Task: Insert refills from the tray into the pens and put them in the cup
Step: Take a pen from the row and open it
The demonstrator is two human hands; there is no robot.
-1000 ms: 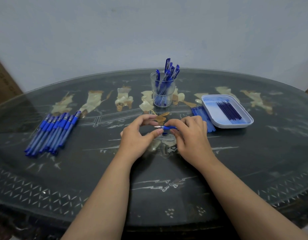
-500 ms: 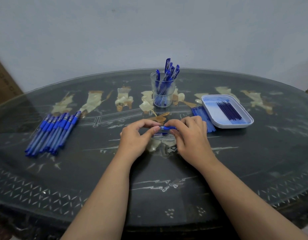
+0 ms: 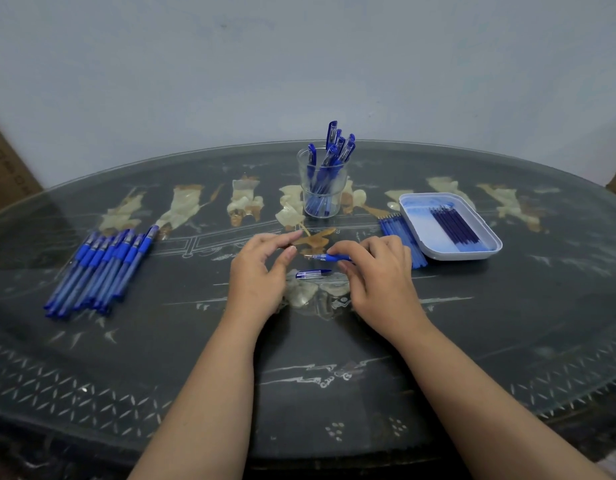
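My right hand (image 3: 376, 271) pinches a blue pen (image 3: 329, 257) near its grip, tip pointing left, just above the table. A pen cap (image 3: 313, 274) lies on the glass between my hands. My left hand (image 3: 261, 268) hovers to the left of the pen tip with relaxed fingers, holding nothing. A clear cup (image 3: 323, 188) with several blue pens stands behind my hands. At the right, a white tray (image 3: 486, 252) holds several dark blue refills (image 3: 453, 225).
A row of several blue pens (image 3: 102, 268) lies at the left of the dark glass-topped table (image 3: 161, 358). A bundle of light blue refills (image 3: 402, 233) rests beside the tray's left edge. A cardboard box (image 3: 5, 168) stands at far left.
My left hand has let go of the pen and drawn back to the left. The cap now lies uncovered on the table. My right hand keeps the pen.
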